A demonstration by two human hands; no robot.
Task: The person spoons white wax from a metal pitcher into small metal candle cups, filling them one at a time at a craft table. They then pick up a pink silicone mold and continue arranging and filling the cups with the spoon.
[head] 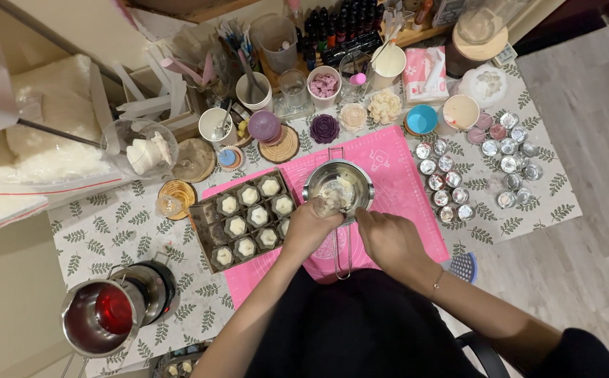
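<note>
Grey tray of white hexagonal candles (248, 218), small round tins (479, 171), purple flower candle (324, 129).

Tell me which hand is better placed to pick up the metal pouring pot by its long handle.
Probably the right hand. It rests at the near rim of the metal pouring pot, right beside the wire handle that runs toward the person. The left hand grips the pot's left rim, apparently steadying it.

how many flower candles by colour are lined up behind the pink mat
purple flower: 1
peach flower: 1
cream flower: 1
total: 3
They sit behind the pink mat; the left hand and right hand are at the steel pot.
</note>
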